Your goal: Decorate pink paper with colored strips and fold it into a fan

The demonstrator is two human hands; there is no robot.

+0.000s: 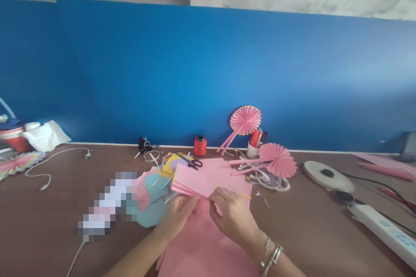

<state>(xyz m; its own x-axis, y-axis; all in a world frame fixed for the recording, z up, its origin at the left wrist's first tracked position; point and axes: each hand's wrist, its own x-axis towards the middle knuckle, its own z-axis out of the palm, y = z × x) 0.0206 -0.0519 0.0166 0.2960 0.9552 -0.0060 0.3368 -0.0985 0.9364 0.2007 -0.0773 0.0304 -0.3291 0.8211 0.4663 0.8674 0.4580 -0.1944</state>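
Observation:
Between my two hands is a folded pink paper [191,180] with a yellow edge, its layers stacked at the left end. My left hand [178,215] grips its lower edge with thumb and fingers. My right hand [232,214] pinches the same edge a little to the right, its fingertips closed on the paper. Beneath them lies a stack of pink paper sheets [204,251]. Just beyond the folded paper are black-handled scissors [194,163], resting on scraps.
Coloured paper scraps [156,190] lie left. Two pink paper fans [246,120] [278,160], a red thread spool [200,146], a pen cup [253,149] and keys [144,145] line the blue partition [208,73]. A power strip [386,229] and round white disc [328,176] lie right.

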